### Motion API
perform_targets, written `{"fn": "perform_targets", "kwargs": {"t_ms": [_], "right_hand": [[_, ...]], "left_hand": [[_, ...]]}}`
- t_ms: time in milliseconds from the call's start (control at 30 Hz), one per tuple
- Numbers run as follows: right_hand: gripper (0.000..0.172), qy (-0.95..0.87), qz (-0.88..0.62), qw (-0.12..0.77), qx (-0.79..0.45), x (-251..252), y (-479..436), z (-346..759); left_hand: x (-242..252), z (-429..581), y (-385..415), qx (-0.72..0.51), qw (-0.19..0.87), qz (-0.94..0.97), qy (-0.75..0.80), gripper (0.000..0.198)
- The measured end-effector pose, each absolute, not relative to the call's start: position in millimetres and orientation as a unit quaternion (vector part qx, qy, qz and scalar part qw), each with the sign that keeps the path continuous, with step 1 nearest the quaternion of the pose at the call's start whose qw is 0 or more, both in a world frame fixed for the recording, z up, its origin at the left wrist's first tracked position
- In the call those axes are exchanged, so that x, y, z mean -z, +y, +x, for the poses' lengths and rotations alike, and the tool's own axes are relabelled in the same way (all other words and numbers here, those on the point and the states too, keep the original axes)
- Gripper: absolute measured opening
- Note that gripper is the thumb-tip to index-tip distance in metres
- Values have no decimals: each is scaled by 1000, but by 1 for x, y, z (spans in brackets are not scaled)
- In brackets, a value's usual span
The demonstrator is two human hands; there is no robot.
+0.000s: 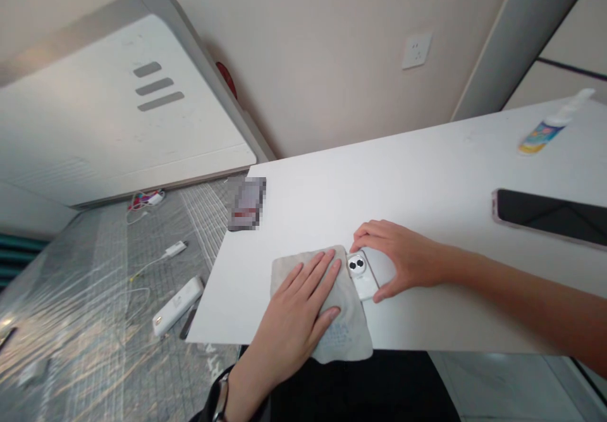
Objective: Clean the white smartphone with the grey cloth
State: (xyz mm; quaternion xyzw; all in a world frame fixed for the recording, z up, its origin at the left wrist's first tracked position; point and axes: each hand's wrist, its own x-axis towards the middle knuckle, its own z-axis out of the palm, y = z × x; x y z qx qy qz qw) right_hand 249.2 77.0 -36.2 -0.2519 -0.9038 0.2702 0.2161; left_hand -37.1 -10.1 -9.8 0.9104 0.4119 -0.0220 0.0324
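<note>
A small white phone (365, 285) with a round two-lens camera bump lies on the white table, back side up. My right hand (396, 256) grips it by its edges, thumb on the near side and fingers on the far side. A pale beige cloth (348, 336) with faint printing lies against the phone's left end; whether it is a flat cloth or a pouch I cannot tell. My left hand (303, 308) rests flat on this cloth, fingers stretched out. Part of the phone's left end may be hidden by the cloth.
A large dark-screened phone (552, 217) lies at the right, with a spray bottle (545, 134) behind it. Near the table's left edge is a blurred-out object (247, 204). On the plastic-covered bed at left are a white power bank (177, 306) and cables.
</note>
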Motion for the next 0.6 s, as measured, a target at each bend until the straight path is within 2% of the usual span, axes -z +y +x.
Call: {"fn": "perform_targets", "kwargs": {"t_ms": [333,600], "right_hand": [[76,-902,-259,197,-284,32,78,249],[76,-901,-267,184,-289,31,76,251]], "left_hand": [[13,-72,-20,17,53,893,447,71],[18,-72,-22,-40,73,880,467,80]]}}
